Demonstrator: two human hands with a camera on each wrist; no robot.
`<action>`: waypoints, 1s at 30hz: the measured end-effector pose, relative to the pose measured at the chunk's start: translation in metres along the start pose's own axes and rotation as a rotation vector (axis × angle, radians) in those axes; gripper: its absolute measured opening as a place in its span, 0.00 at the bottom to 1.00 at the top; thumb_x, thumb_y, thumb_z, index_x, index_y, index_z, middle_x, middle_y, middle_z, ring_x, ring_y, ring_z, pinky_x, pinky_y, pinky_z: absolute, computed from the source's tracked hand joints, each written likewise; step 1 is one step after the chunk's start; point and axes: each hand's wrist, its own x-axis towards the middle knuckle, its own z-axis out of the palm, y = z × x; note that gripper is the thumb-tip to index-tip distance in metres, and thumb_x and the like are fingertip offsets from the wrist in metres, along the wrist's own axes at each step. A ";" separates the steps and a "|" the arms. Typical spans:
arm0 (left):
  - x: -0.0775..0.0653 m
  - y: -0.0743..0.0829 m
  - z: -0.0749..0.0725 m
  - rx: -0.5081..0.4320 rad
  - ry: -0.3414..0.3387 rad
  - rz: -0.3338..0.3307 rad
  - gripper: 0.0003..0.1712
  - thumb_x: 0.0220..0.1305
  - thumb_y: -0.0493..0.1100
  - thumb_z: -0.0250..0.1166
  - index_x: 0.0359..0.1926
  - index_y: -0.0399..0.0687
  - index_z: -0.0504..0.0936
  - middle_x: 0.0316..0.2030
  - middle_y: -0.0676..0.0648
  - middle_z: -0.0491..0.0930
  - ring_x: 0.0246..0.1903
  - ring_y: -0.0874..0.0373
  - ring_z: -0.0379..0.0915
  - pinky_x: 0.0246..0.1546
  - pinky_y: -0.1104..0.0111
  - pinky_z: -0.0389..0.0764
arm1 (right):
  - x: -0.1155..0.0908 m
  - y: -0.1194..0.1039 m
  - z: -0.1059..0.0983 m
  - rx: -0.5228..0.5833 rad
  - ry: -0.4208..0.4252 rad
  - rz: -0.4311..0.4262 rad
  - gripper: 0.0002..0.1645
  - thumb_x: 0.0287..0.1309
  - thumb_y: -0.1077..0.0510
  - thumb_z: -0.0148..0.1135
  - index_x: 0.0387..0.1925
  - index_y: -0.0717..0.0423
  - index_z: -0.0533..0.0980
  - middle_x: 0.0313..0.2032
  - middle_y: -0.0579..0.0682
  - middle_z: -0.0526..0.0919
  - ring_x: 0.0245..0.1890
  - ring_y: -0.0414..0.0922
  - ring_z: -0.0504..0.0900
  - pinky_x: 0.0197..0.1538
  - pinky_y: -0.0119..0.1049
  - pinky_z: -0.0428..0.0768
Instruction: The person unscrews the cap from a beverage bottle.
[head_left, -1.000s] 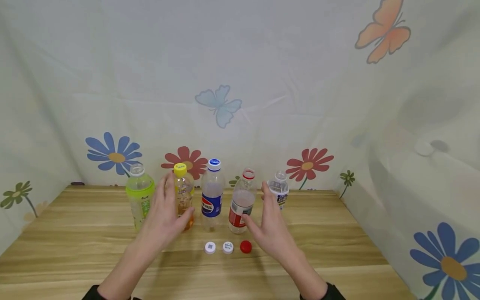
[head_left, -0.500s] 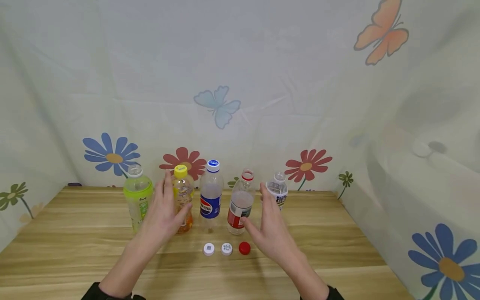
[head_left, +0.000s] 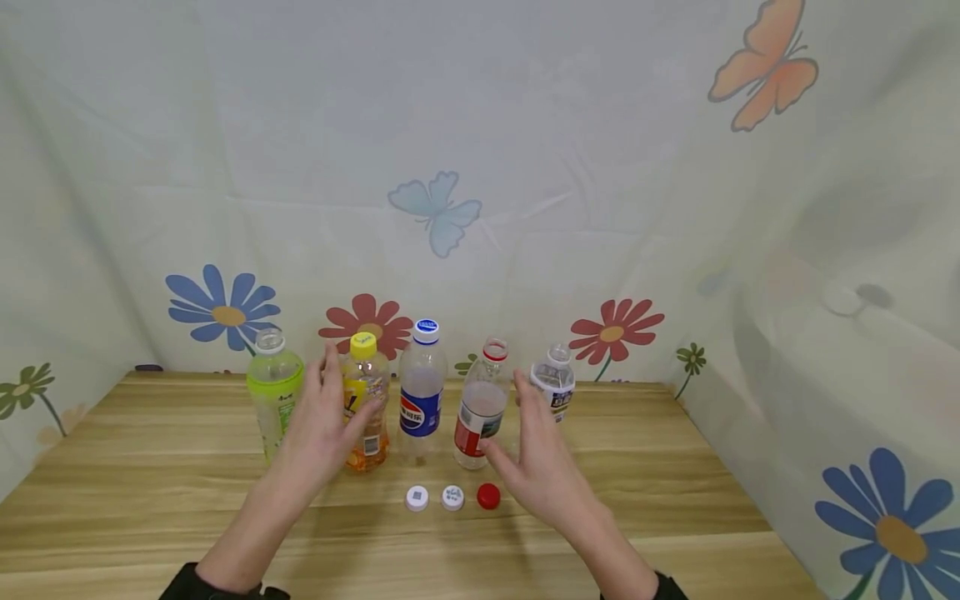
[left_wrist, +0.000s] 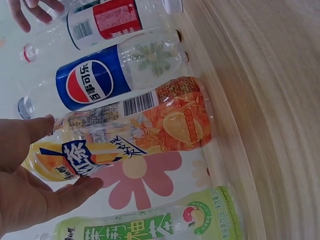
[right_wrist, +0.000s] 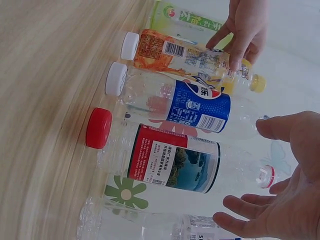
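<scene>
My left hand (head_left: 318, 429) holds an iced tea bottle (head_left: 373, 450) with a yellow cap, thumb on one side and fingers on the other. The bottle stands upright; in the left wrist view its orange label (left_wrist: 180, 125) and barcode face the camera. My right hand (head_left: 543, 462) is spread beside an uncapped bottle (head_left: 480, 408) with a red label, thumb overlapping it in the head view. In the right wrist view the thumb and fingers (right_wrist: 250, 207) are apart around that bottle's neck end, holding nothing. Between the hands stands a Pepsi bottle (head_left: 422, 412) with a blue-and-white cap.
An uncapped green-labelled bottle (head_left: 276, 392) stands at the row's left end, an uncapped clear bottle (head_left: 553, 379) at its right. In front lie two white caps (head_left: 417, 498) and a red cap (head_left: 489, 497) on the wooden table (head_left: 150, 500). A flowered cloth (head_left: 300, 208) hangs behind.
The iced tea bottle has turned in my left hand, bringing its barcode and yellow label into view, and has shifted slightly nearer. My right hand has barely moved.
</scene>
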 end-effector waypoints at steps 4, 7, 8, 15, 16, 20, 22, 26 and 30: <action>-0.001 0.000 -0.001 0.020 -0.017 -0.004 0.57 0.67 0.50 0.66 0.76 0.36 0.35 0.68 0.30 0.53 0.65 0.35 0.56 0.62 0.48 0.61 | -0.001 0.000 -0.001 0.003 -0.007 0.000 0.55 0.61 0.51 0.68 0.77 0.54 0.43 0.71 0.52 0.54 0.68 0.49 0.61 0.66 0.42 0.62; -0.001 0.000 -0.001 0.018 -0.025 -0.008 0.57 0.67 0.51 0.66 0.76 0.35 0.34 0.67 0.31 0.56 0.65 0.36 0.57 0.62 0.48 0.61 | -0.001 0.000 -0.002 0.003 -0.014 0.014 0.56 0.61 0.51 0.68 0.77 0.54 0.43 0.71 0.52 0.54 0.68 0.49 0.61 0.66 0.44 0.62; -0.001 0.000 -0.001 0.010 -0.024 -0.011 0.57 0.66 0.51 0.66 0.76 0.35 0.35 0.67 0.31 0.58 0.64 0.36 0.58 0.62 0.48 0.62 | -0.001 0.000 -0.002 0.003 -0.017 0.020 0.56 0.61 0.51 0.68 0.77 0.53 0.43 0.71 0.52 0.54 0.68 0.49 0.61 0.65 0.44 0.62; -0.001 -0.001 -0.004 -0.032 -0.041 -0.052 0.59 0.64 0.51 0.68 0.77 0.37 0.35 0.62 0.34 0.61 0.63 0.38 0.60 0.59 0.48 0.66 | -0.001 0.000 -0.004 -0.005 -0.026 0.015 0.55 0.61 0.49 0.67 0.77 0.53 0.43 0.72 0.52 0.53 0.69 0.49 0.60 0.66 0.44 0.61; -0.002 -0.001 -0.004 -0.034 -0.047 -0.057 0.59 0.64 0.51 0.68 0.77 0.38 0.35 0.62 0.34 0.61 0.63 0.38 0.60 0.59 0.48 0.66 | -0.001 0.000 -0.004 -0.006 -0.028 0.013 0.55 0.62 0.49 0.67 0.77 0.53 0.43 0.72 0.52 0.53 0.69 0.49 0.60 0.66 0.44 0.61; -0.002 0.000 -0.005 -0.058 -0.059 -0.076 0.58 0.64 0.51 0.68 0.77 0.38 0.37 0.63 0.34 0.58 0.62 0.37 0.61 0.58 0.47 0.66 | 0.000 0.000 -0.005 -0.011 -0.035 0.009 0.54 0.62 0.48 0.66 0.77 0.53 0.43 0.72 0.52 0.53 0.70 0.49 0.59 0.66 0.43 0.61; -0.003 0.001 -0.006 -0.071 -0.061 -0.081 0.56 0.64 0.51 0.68 0.77 0.38 0.39 0.64 0.34 0.57 0.62 0.37 0.61 0.58 0.47 0.67 | 0.000 0.000 -0.006 -0.010 -0.036 0.010 0.54 0.62 0.47 0.66 0.77 0.53 0.43 0.72 0.52 0.53 0.70 0.49 0.59 0.66 0.44 0.61; -0.005 0.003 -0.009 -0.075 -0.059 -0.077 0.53 0.64 0.50 0.69 0.75 0.37 0.45 0.64 0.35 0.57 0.61 0.38 0.62 0.57 0.47 0.68 | 0.000 -0.001 -0.007 -0.007 -0.040 0.019 0.54 0.62 0.47 0.66 0.77 0.51 0.44 0.72 0.51 0.53 0.70 0.49 0.59 0.66 0.44 0.62; -0.008 0.007 -0.011 -0.055 -0.060 -0.067 0.49 0.63 0.49 0.70 0.74 0.37 0.50 0.62 0.36 0.58 0.58 0.39 0.65 0.55 0.48 0.71 | -0.001 -0.002 -0.009 -0.005 -0.043 0.023 0.54 0.62 0.47 0.66 0.77 0.50 0.44 0.72 0.50 0.53 0.70 0.49 0.59 0.65 0.45 0.62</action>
